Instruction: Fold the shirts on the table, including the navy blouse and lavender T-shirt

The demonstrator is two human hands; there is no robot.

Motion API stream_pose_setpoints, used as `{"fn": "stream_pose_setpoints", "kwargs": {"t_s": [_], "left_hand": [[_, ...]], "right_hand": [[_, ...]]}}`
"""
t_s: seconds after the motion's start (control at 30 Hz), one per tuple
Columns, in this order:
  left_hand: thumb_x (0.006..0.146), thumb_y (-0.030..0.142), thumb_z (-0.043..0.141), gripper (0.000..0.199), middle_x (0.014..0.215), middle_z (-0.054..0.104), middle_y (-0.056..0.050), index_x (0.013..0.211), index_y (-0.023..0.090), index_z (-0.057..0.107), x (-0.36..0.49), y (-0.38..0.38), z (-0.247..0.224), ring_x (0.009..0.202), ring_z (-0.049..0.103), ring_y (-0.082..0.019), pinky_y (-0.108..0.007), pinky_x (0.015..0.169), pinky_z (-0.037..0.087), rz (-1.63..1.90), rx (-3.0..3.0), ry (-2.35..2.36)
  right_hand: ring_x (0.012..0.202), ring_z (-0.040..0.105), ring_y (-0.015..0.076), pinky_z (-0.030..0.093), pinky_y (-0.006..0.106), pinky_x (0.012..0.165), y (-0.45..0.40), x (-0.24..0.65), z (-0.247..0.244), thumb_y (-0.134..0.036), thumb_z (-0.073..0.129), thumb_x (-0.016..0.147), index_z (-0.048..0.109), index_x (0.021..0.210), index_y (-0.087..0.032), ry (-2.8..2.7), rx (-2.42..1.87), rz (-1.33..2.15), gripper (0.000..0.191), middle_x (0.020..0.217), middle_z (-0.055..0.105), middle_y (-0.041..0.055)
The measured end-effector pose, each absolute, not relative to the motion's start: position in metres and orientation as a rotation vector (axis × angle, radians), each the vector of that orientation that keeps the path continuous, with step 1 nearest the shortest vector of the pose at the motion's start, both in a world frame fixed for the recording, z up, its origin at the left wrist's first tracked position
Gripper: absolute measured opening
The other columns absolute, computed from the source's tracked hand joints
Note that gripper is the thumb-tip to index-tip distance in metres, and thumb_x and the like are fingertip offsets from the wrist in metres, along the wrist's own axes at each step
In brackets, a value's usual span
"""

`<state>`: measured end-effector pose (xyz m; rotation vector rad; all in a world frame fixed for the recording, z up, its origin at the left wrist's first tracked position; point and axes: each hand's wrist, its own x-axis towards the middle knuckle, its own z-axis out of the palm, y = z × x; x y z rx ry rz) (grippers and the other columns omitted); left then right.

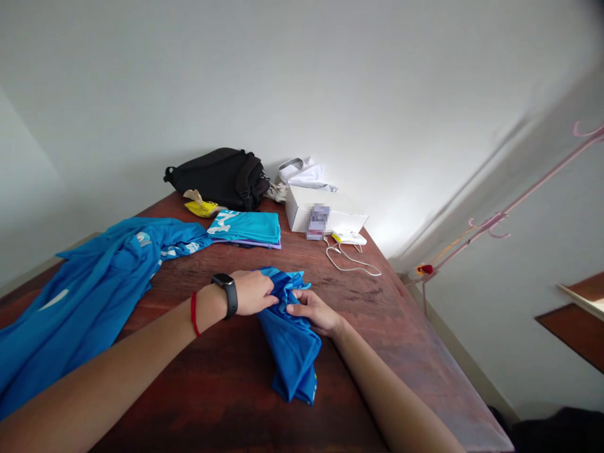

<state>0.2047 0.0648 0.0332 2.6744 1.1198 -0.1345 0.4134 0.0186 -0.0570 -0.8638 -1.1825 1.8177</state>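
On table (pixel 212 377), blue cloth (pixel 292 352) bunched, not yet folded. Left hand (pixel 252 292) and right hand (pixel 316 313) both pinched on it. Folded stack (pixel 252 226) looks done; loose shirt (pixel 117 277), at left, apparently left to do.

Black-strapped watch (pixel 227 296), rounded dark screen (pixel 222 279), red cord bracelet (pixel 194 313)

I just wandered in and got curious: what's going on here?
A person is handling a bunched-up blue cloth over a wooden table. The left hand and right hand both grip its upper part, while the rest hangs or lies toward the person. To the left, a larger blue garment lies loosely spread. Farther back are a folded turquoise cloth, a black bag and a white box.
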Motion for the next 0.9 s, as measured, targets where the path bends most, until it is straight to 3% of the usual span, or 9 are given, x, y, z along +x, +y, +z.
{"fn": "stream_pose_setpoints", "kwargs": {"t_s": [0.17,0.6,0.9], "left_hand": [[0.093,0.044,0.048,0.038,0.091,0.073,-0.017,0.083,0.018,0.074,0.21,0.061,0.029,0.088,0.072,-0.036,-0.043,0.073,0.053,-0.2,2.645,1.113],[0.094,0.043,0.046,0.038,0.096,0.074,-0.018,0.091,0.018,0.074,0.209,0.057,0.034,0.089,0.071,-0.035,-0.044,0.076,0.053,-0.226,2.663,1.087],[0.091,0.042,0.052,0.033,0.086,0.074,-0.012,0.08,0.02,0.074,0.205,0.064,0.04,0.077,0.07,-0.027,-0.032,0.062,0.047,-0.2,2.713,1.103]], "right_hand": [[0.056,0.042,0.0073,0.032,0.021,0.056,0.018,0.413,-0.056,-0.039,0.091,0.065,0.057,0.068,-0.017,-1.201,-0.878,1.79,0.04,0.064,0.053,-0.0063],[0.06,0.048,0.0084,0.038,0.021,0.061,0.018,0.416,-0.061,-0.034,0.089,0.069,0.061,0.073,-0.017,-1.199,-0.882,1.798,0.034,0.07,0.06,-0.0046],[0.062,0.055,0.0098,0.044,0.022,0.063,0.017,0.415,-0.061,-0.032,0.088,0.071,0.064,0.077,-0.016,-1.132,-0.851,1.82,0.029,0.073,0.063,-0.002]]}}
